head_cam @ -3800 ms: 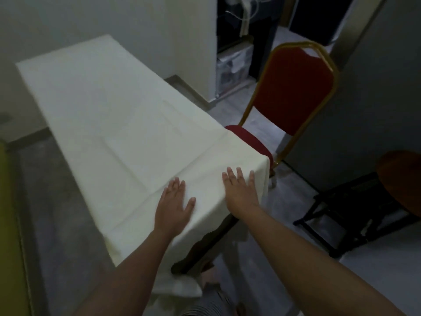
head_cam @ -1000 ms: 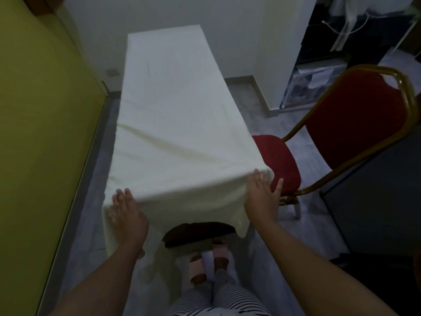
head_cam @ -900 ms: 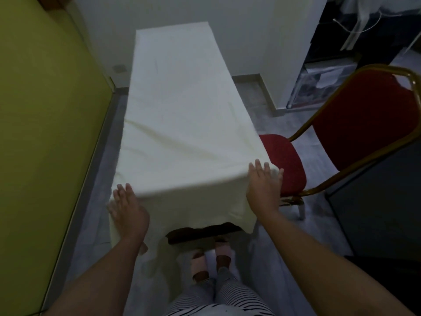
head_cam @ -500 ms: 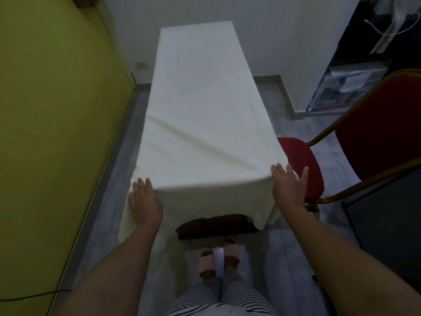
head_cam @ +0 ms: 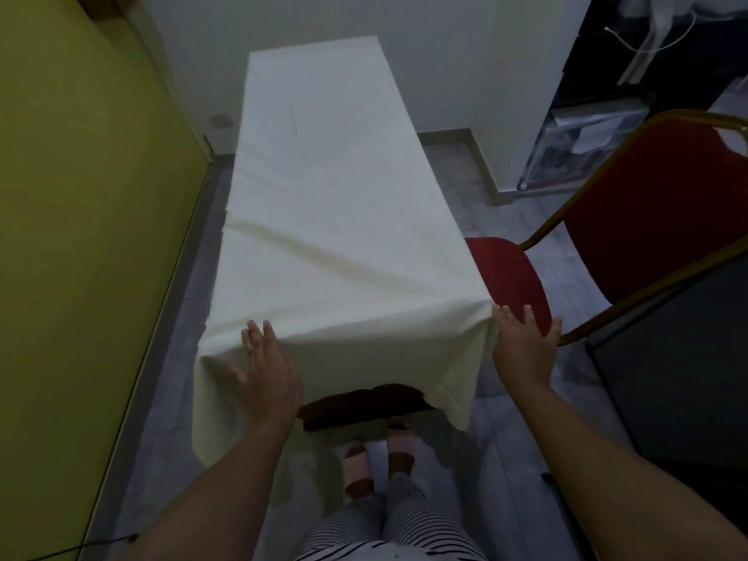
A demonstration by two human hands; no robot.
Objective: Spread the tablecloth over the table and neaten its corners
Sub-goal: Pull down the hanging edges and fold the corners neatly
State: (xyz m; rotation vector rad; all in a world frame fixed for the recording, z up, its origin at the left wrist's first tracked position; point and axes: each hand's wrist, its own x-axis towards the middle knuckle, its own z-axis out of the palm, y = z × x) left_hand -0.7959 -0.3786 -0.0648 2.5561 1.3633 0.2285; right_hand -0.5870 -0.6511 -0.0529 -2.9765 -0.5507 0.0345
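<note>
The cream tablecloth (head_cam: 336, 220) is seen draped over the long narrow desk (head_cam: 360, 406), covering its whole top and hanging down at the near end, where only a dark strip of the desk's edge is exposed beneath the hem. A diagonal crease is carried across the cloth from the left edge toward the near right corner, where the fabric is gathered into small folds. The hanging part drops lower on the near left side than in the middle.

The left hand (head_cam: 267, 374) is laid flat, fingers spread wide, on the cloth at the near left corner, nothing being gripped. The right hand (head_cam: 524, 346) is held open with fingers splayed just beside the near right corner, at the bunched fabric; whether the cloth is actually touched cannot be told.

A red chair (head_cam: 631, 220) with a gold frame is placed just to the right of the desk, its seat near the cloth's right edge. A yellow-green wall (head_cam: 81, 236) is seen to the left, and a clear storage box (head_cam: 566, 151) further back on the right. Pink slippers (head_cam: 376, 455) are visible on the floor below the desk's near end.
</note>
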